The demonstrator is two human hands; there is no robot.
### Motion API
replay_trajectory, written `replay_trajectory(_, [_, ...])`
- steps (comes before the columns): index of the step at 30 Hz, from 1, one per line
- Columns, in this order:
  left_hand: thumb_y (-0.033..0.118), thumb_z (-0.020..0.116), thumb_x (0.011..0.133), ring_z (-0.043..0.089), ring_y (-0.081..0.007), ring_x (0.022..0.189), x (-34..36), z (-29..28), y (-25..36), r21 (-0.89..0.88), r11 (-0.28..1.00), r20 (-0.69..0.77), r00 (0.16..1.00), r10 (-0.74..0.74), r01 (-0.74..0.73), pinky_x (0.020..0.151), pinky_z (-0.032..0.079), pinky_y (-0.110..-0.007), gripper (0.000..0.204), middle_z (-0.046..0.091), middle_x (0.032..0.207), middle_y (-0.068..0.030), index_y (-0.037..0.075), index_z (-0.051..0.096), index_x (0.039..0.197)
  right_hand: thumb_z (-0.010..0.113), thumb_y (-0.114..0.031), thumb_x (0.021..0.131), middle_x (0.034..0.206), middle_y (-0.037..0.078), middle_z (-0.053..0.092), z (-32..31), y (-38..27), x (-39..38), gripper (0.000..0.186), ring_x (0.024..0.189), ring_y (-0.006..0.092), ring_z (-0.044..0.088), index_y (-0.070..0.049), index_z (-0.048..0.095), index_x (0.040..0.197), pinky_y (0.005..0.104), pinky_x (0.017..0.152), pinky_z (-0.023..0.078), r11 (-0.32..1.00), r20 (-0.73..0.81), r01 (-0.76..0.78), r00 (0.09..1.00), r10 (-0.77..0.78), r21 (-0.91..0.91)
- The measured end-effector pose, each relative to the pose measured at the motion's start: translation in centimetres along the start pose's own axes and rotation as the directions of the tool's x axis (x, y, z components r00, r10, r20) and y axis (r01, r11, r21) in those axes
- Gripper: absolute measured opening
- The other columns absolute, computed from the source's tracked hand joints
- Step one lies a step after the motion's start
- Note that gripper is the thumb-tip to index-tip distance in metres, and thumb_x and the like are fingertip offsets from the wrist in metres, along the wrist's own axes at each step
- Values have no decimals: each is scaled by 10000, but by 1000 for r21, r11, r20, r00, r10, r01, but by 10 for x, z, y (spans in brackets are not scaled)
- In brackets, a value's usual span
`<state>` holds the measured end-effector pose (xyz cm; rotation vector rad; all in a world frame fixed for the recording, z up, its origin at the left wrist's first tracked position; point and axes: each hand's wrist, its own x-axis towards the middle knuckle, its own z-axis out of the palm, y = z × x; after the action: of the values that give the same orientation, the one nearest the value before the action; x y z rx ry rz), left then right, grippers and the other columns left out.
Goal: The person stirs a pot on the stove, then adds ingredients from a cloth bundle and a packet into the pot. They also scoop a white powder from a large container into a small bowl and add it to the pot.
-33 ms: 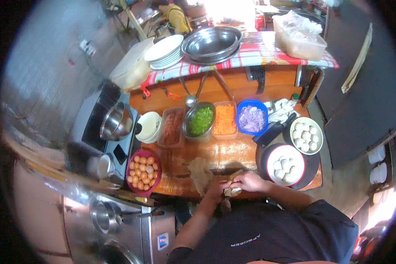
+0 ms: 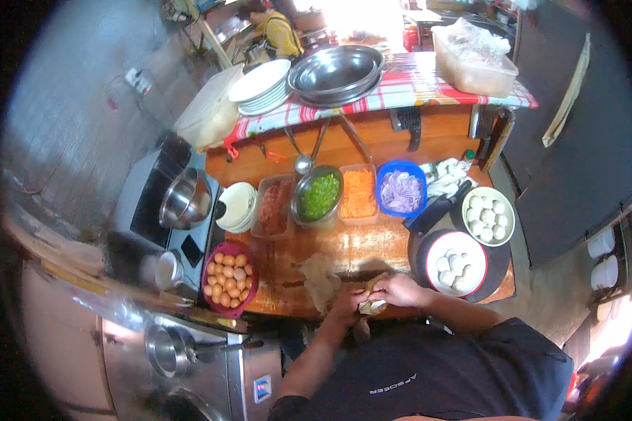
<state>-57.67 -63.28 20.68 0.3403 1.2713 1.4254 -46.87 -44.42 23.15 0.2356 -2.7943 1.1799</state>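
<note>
At the near edge of the wooden table (image 2: 291,252), my left hand (image 2: 346,306) and my right hand (image 2: 398,290) meet. Between them is a small, crumpled tan and white thing (image 2: 372,307), cloth-like or paper-like; its kind I cannot make out. The fingers of both hands are closed around it. Just left of my hands lies a limp, pale tan cloth-like piece (image 2: 319,281). Farther in stand a tub of shredded carrot (image 2: 359,195), a bowl of chopped greens (image 2: 321,197), a blue basket of sliced purple onion (image 2: 402,191) and a tub of dark reddish food (image 2: 274,205).
A basket of brown eggs (image 2: 227,281) sits at the left edge. Two bowls of white dough balls (image 2: 456,264) stand on the right, near a cleaver (image 2: 432,214). A raised shelf bears plates (image 2: 261,83) and steel basins (image 2: 336,70). A person in yellow (image 2: 282,36) is behind.
My hands stay together at the table edge, with the fingers shifted slightly on the tan and white thing. The person in yellow at the back has moved a little. The view has shifted slightly.
</note>
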Motion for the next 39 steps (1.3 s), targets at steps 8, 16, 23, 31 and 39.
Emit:
replay_trajectory(8, [168, 604, 966, 653, -197, 795, 14, -24, -11, -57, 994, 19, 996, -91, 92, 692, 530, -338, 224, 694, 939, -95, -15, 669, 1078, 557, -278, 938, 923, 173, 698, -29, -20, 23, 258, 848, 370, 683, -54, 625, 1047, 493, 756, 540, 940, 391, 128, 921, 7, -317])
replay_trajectory(16, [234, 650, 960, 589, -120, 709, -1, -56, -29, 408, 906, -129, 976, 178, -111, 603, 474, -267, 218, 679, 889, -56, 33, 697, 1031, 433, -232, 976, 848, 177, 678, -26, -12, 17, 251, 818, 348, 683, -60, 606, 1036, 510, 760, 541, 889, 576, 150, 804, 145, -433])
replay_trajectory(23, [184, 777, 764, 529, -350, 1147, -12, -43, 10, 860, 185, 310, 775, 550, -475, 1003, 422, -449, 503, 595, 1183, -113, 107, 616, 1235, 658, -227, 864, 1127, 187, 623, 8, -34, -9, 430, 1011, 379, 647, -129, 532, 1263, 487, 853, 521, 954, 107, -255, 956, 274, -160])
replay_trajectory(31, [50, 714, 783, 655, -343, 1001, -18, 1, -3, 745, 424, 311, 829, 464, -516, 836, 539, -374, 392, 626, 1142, -162, 6, 626, 1162, 775, -242, 769, 1111, 201, 606, 29, -77, -58, 616, 1026, 377, 623, -66, 490, 1286, 476, 856, 507, 907, -205, -413, 898, 390, -83])
replay_trajectory(39, [3, 685, 825, 610, -256, 1127, -16, 146, -27, 458, 825, 482, 872, 82, -330, 959, 493, -351, 324, 625, 1132, -134, 10, 637, 1146, 862, -435, 697, 1269, 165, 608, 3, -76, -200, 809, 1140, 331, 608, -72, 520, 1333, 415, 1001, 478, 930, -359, -261, 868, 344, 261])
